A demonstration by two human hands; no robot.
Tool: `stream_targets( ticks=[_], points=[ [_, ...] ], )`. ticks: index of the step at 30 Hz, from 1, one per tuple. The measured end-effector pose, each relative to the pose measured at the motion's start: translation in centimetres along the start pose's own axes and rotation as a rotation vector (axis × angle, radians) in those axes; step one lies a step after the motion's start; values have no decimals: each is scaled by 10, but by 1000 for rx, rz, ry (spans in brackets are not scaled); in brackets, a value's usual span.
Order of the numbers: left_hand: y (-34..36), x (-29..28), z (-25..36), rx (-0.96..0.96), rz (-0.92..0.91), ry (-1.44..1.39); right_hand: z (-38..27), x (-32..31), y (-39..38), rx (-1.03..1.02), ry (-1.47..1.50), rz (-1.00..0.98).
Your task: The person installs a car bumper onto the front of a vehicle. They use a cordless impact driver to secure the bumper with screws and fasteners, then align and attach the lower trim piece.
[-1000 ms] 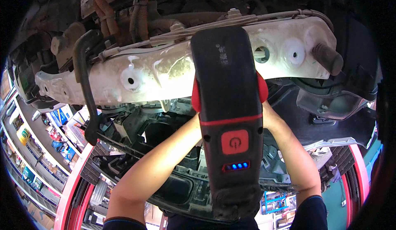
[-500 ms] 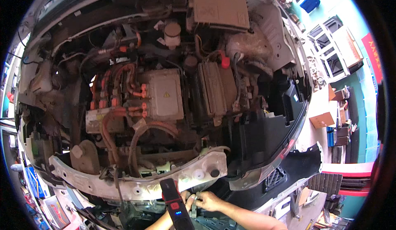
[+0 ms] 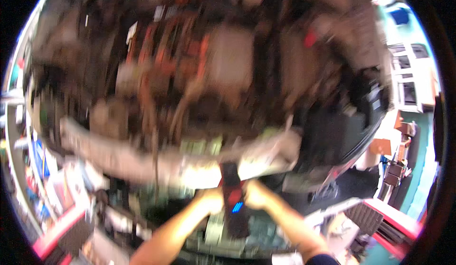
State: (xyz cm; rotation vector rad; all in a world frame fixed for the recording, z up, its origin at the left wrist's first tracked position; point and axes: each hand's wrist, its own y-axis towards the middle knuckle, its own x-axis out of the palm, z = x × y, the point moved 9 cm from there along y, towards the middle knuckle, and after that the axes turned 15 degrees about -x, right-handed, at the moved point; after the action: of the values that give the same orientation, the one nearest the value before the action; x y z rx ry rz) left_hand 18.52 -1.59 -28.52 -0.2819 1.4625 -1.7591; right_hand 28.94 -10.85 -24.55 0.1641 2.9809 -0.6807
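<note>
Motion blur smears the whole picture. A black and red work light point(image 3: 233, 198) with small blue indicator lights stands upright between my hands, in front of the pale front crossbeam point(image 3: 114, 156) of a car's open engine bay. My left hand point(image 3: 213, 201) is at the light's left side, partly hidden behind it. My right hand point(image 3: 256, 194) is close to its right side, below the beam. Both hands' fingers are smeared or covered, so I cannot tell whether either hand touches the light or holds something. The beam around the light's top is brightly lit.
Orange cables point(image 3: 161, 51) and a grey metal box point(image 3: 231, 58) fill the engine bay. Black plastic trim point(image 3: 318, 132) is at its right. Red-edged stands with dark ribbed pads point(image 3: 365, 219) flank me. Cardboard boxes point(image 3: 380, 146) sit at far right.
The view has swung, so the engine bay sits higher and more of both forearms shows. My hands, earlier together at something small beside the light, are now on either side of it.
</note>
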Motion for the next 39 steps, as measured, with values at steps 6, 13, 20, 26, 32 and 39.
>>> stream_targets(
  ticks=[6,13,20,26,32,39],
  points=[
    [-2,14,0,-70,-38,-254,-17,-3,4,-14,145,61],
    [17,30,-12,-80,40,-402,25,6,2,59,54,-88],
    [-23,-26,20,-152,-64,77,10,4,10,-166,18,-59],
    [-28,-25,19,-205,-190,93,17,6,9,-78,76,-42],
    [-26,-26,19,-167,-91,67,-6,1,20,-110,80,-45],
    [-24,-25,18,-186,-88,48,-3,-7,26,-49,-16,-45]
  ],
)
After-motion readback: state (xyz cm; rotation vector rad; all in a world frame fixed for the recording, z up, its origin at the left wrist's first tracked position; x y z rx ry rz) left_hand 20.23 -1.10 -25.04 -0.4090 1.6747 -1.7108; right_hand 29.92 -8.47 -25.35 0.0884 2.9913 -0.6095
